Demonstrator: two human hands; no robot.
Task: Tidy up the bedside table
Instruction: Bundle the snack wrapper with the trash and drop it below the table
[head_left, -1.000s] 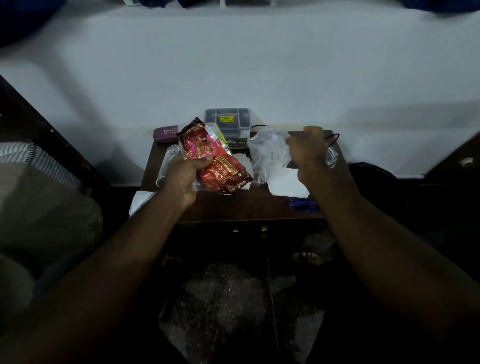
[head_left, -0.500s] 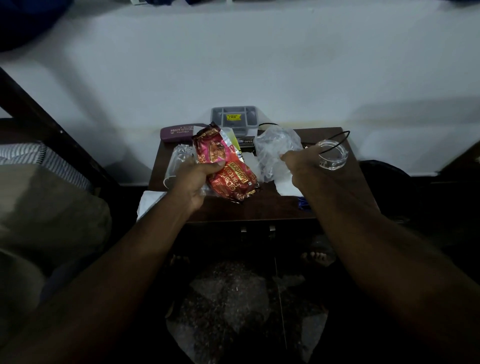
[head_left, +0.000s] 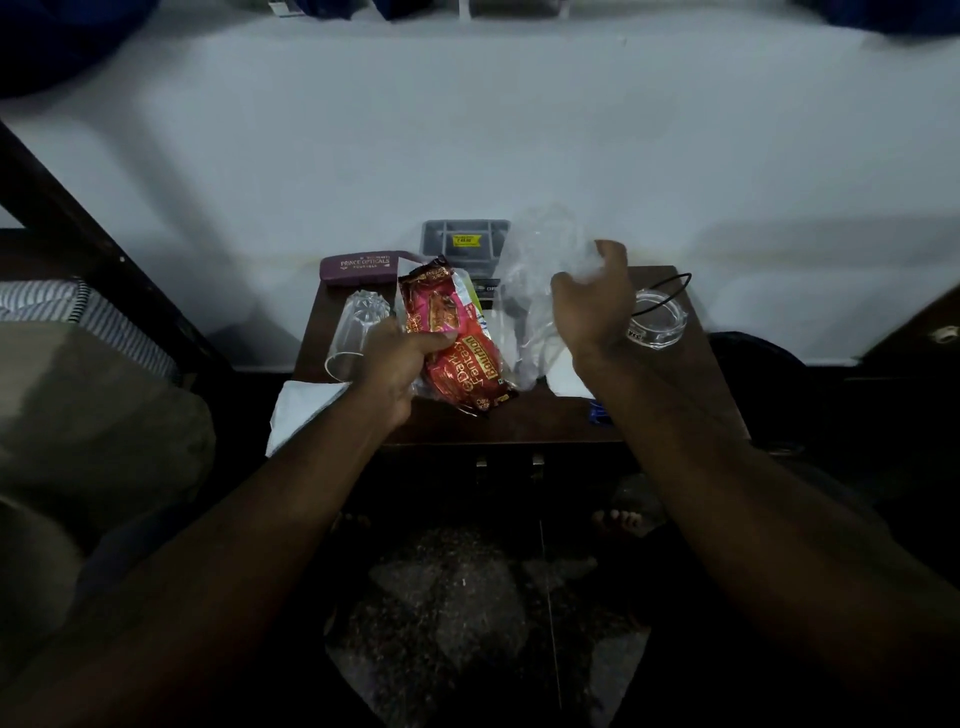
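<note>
My left hand (head_left: 399, 364) grips a bunch of red and brown biscuit wrappers (head_left: 457, 343) over the middle of the dark wooden bedside table (head_left: 691, 374). My right hand (head_left: 587, 306) holds a crumpled clear plastic bag (head_left: 535, 270), raised above the table's back half. A clear drinking glass (head_left: 356, 330) lies on its side at the table's left. A glass ashtray (head_left: 657, 325) stands at the right, with a thin black cord (head_left: 670, 288) looping past it.
A maroon spectacle case (head_left: 358, 267) and a grey compartment tray (head_left: 465, 244) sit at the back by the white wall. White paper (head_left: 301, 410) hangs off the front left corner, a blue item (head_left: 597, 413) lies at the front right. A bed (head_left: 78, 395) stands left.
My right hand has lifted the plastic bag higher and further back, uncovering the ashtray. My left hand has kept its hold on the wrappers in about the same place.
</note>
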